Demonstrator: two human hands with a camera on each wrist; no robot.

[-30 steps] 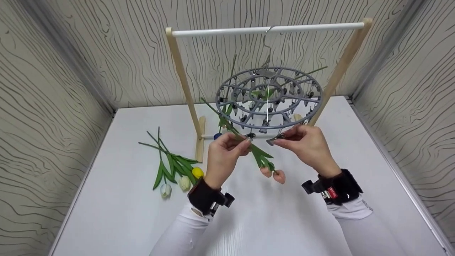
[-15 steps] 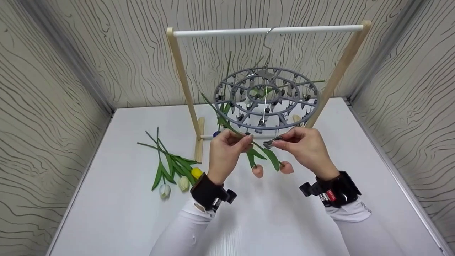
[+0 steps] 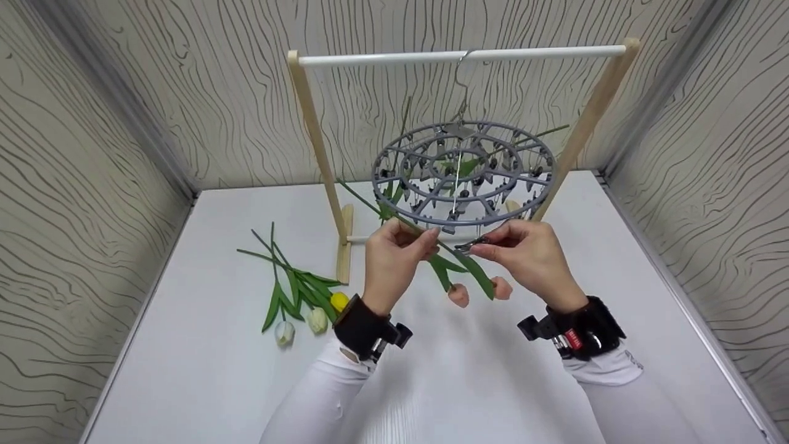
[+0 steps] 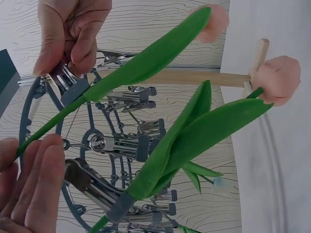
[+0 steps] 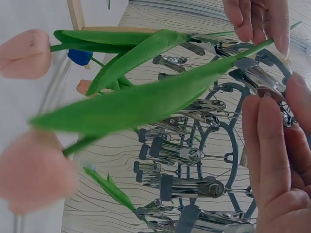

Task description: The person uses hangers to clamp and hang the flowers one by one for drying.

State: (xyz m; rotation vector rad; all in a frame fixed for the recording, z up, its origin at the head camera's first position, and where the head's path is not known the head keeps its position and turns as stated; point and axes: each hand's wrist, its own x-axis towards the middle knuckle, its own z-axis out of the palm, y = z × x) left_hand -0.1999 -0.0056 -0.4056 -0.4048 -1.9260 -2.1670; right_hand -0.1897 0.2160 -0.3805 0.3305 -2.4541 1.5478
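My left hand (image 3: pixel 394 262) pinches the green stem of a pink tulip (image 3: pixel 502 288), its blossom pointing down to the right. With thumb and fingers my right hand (image 3: pixel 537 259) pinches a metal clip (image 4: pixel 68 82) hanging from the round grey clip hanger (image 3: pixel 383 198). In both wrist views the clip's grey tips lie right at the held stem, just above its leaf. A second pink tulip (image 4: pixel 277 80) hangs beside it, its stem in another clip (image 4: pixel 99 191) near my left fingers. The head view hides that clip behind my left hand.
The hanger hooks over the white bar (image 3: pixel 382 58) of a wooden stand (image 3: pixel 317 142). More tulips hang from it, one with a blue blossom (image 5: pixel 79 57). Several loose tulips, including yellow (image 3: pixel 339 301) and white (image 3: pixel 317 320) ones, lie on the table (image 3: pixel 203 364) at left.
The held tulip's blossom has swung right and up, away from the other pink blossom. My right hand has brought the clip slightly left to the stem. The hanger has swayed a little.
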